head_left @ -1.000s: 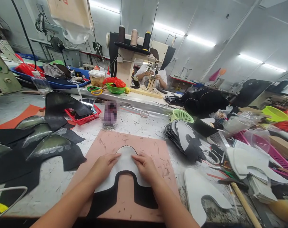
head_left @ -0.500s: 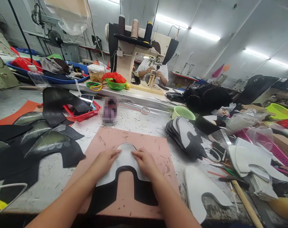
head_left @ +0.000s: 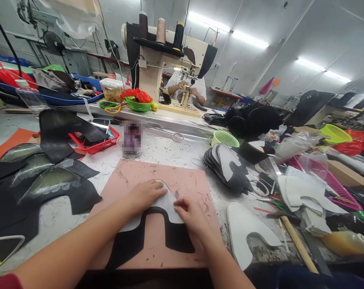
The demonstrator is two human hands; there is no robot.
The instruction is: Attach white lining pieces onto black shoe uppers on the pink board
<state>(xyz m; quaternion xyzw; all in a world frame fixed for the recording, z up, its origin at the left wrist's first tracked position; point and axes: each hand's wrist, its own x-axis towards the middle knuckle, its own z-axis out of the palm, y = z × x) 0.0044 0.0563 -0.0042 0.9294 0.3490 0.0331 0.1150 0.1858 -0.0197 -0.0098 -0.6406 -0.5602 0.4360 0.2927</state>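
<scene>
A black curved piece (head_left: 179, 237) with a white curved piece (head_left: 164, 202) on top of it lies on the pink board (head_left: 188, 176). My left hand (head_left: 147, 195) rests flat on the upper left of the white piece, fingers stretched out and holding nothing. At the white piece's right edge is my right hand (head_left: 189, 212), its thumb and index finger brought together at the rim. Whether the rim is between those fingertips is too small to tell.
Right of the board are white cutouts (head_left: 242, 233), a wooden-handled tool (head_left: 299, 245) and stacked pieces (head_left: 227, 166). Black pieces (head_left: 58, 184) lie left. Behind stand a red basket (head_left: 102, 143), a green basket (head_left: 225, 139) and a sewing machine (head_left: 152, 68), with a person beyond.
My left hand has moved up and right over the top of the white piece. My right hand has shifted down along its right edge. The view has turned slightly right.
</scene>
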